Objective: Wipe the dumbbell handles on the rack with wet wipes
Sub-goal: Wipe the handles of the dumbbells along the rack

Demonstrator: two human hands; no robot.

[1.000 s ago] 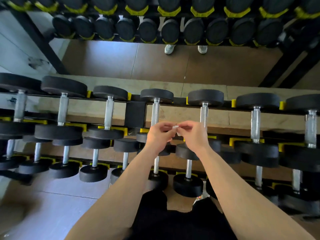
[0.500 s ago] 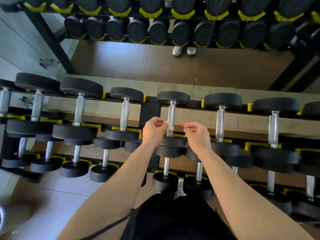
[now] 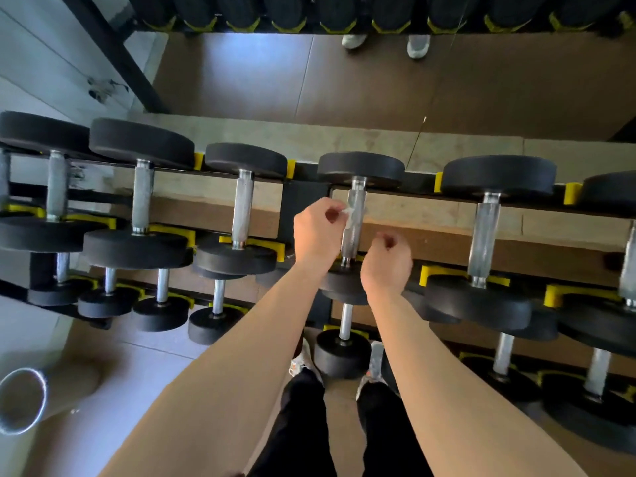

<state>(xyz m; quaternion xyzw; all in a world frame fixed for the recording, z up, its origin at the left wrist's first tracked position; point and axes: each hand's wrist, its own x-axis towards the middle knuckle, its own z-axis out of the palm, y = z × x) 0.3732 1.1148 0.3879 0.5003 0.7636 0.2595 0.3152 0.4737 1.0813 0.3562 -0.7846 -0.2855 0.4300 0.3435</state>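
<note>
A black rack with yellow cradles carries several black dumbbells with chrome handles. My left hand pinches a small white wet wipe and holds it against the left side of the chrome handle of the middle top-row dumbbell. My right hand hovers just right of that handle's lower end, fingers curled and holding nothing. Neighbouring handles stand at left and right.
A mirror behind the rack reflects more dumbbells and a pair of shoes. A round metal-rimmed bin stands on the floor at lower left. My feet are by the lowest dumbbell row.
My hands have separated: the left one carried the wipe up onto the middle dumbbell's handle, and the right one let go and dropped beside it. The view has moved closer.
</note>
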